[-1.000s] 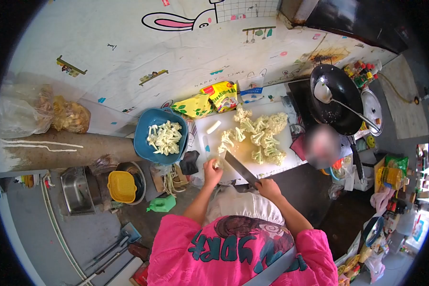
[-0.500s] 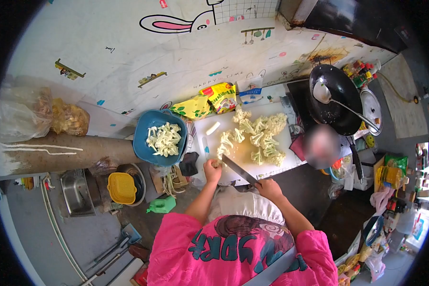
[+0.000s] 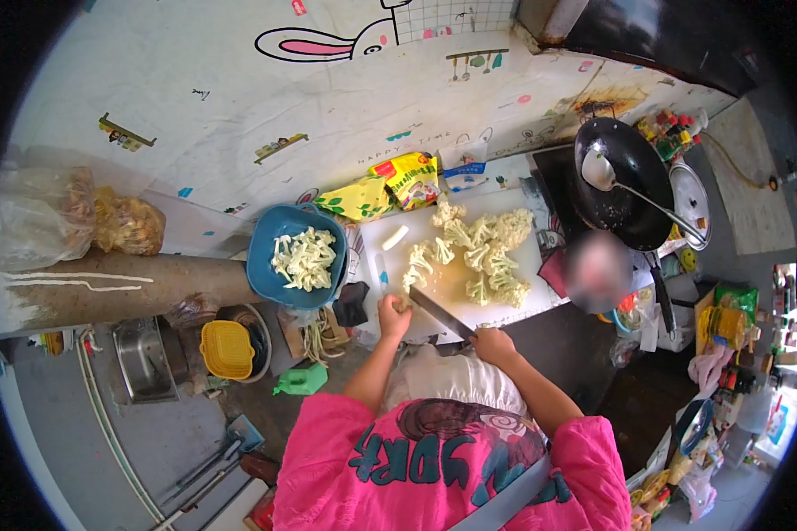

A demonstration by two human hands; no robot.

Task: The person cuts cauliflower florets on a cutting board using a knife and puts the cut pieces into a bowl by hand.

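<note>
My right hand [image 3: 494, 344] is closed round the handle of a kitchen knife [image 3: 441, 312], whose blade slants up to the left over the near edge of the white cutting board [image 3: 376, 234]. My left hand [image 3: 394, 315] has its fingers curled at the board's near left edge, on a cauliflower floret [image 3: 413, 276] beside the blade's tip; the exact grip is small and partly hidden. More cauliflower pieces [image 3: 496, 252] lie across the middle and right of the board. A cut pale stem piece [image 3: 396, 238] rests near the board's upper left.
Left of the board stands a blue basin [image 3: 258, 257] holding cut cauliflower [image 3: 306, 258]. Yellow packets [image 3: 411, 180] lean by the wall. A black wok [image 3: 624, 146] with a ladle [image 3: 598, 172] sits on the stove to the right. A yellow basket [image 3: 226, 350] is lower left.
My right hand and the knife have shifted slightly to the left and up. My left hand stays nearly in place, with its fingers turned a little. The cauliflower looks unchanged.
</note>
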